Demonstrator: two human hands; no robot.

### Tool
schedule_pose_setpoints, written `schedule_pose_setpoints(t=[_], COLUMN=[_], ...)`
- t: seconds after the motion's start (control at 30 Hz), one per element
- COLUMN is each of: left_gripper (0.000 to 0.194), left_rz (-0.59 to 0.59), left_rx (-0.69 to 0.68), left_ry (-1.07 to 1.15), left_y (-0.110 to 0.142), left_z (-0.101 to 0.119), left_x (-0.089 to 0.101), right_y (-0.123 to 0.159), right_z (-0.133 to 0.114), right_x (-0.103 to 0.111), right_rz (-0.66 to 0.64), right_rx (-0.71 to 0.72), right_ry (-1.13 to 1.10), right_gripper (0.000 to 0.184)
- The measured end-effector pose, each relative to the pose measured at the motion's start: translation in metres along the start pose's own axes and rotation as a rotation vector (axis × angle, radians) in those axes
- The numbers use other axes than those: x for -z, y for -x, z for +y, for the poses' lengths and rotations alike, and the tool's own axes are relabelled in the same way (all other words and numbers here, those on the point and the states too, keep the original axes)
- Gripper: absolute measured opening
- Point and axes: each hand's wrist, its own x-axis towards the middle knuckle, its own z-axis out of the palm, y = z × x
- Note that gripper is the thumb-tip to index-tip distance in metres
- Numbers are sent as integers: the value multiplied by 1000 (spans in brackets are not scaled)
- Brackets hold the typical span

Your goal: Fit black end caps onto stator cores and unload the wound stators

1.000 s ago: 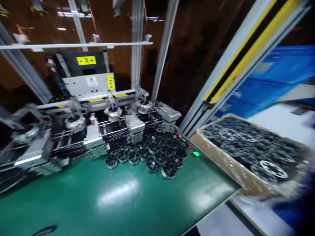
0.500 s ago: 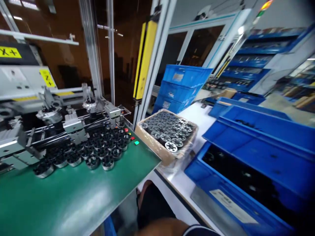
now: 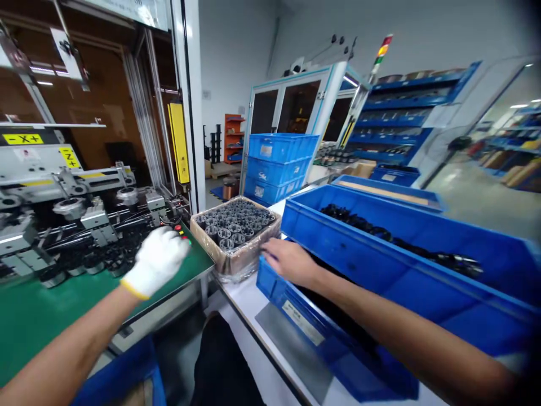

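Note:
My left hand [image 3: 160, 256], in a white glove with a yellow cuff, hangs over the green tabletop [image 3: 25, 338] near several coloured buttons [image 3: 181, 232]. Motion blurs its fingers. Below and behind it, dark ring-shaped parts with metal rims [image 3: 91, 264] stand by the machine fixtures. My bare right hand [image 3: 291, 260] is above the near corner of a lower blue bin [image 3: 274, 287], its fingers reaching towards a cardboard box [image 3: 240, 262]. Those fingers look slightly parted, with nothing visible in them. Rows of slotted metal cylinders [image 3: 226, 243] fill the plastic-wrapped box.
A larger blue bin [image 3: 359, 248] with black parts [image 3: 389, 234] stands beside my right forearm. Stacked blue crates [image 3: 274, 169] rise behind the box. A yellow guard strip [image 3: 180, 141] runs up the machine frame. Another blue bin [image 3: 156, 375] is low at the front.
Both hands have come into view, the left over the green tabletop and the right at the blue bin. The view has shifted, showing more of the room behind.

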Motion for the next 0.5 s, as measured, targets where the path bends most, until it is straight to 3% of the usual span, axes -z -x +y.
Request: schedule_pose_setpoints(t=[0.1,0.17,0.27,0.37,0.43,0.5], left_gripper=[37,40,57,81,102,110], left_rz=[23,15,-152,-372,-498,-519], left_rx=[-110,-135,-111,-15,41,65], left_ry=[79,143,262,349,437,529], left_y=[-50,-56,-37,-12,-3,0], left_z=[64,114,199,275,305,316], left_x=[-3,-12,-44,-92,-120,-138], right_y=[22,40,66,85,93,100], right_z=[54,64,44,19,17,30], right_x=[0,-7,-17,-23,-27,-30], right_rz=[-78,-127,-261,-472,-582,-617], right_rx=[-168,-213,-149,-135,-153,-136], right_ry=[-22,-111,-128,96,196,174], right_gripper=[33,39,45,69,71,68])
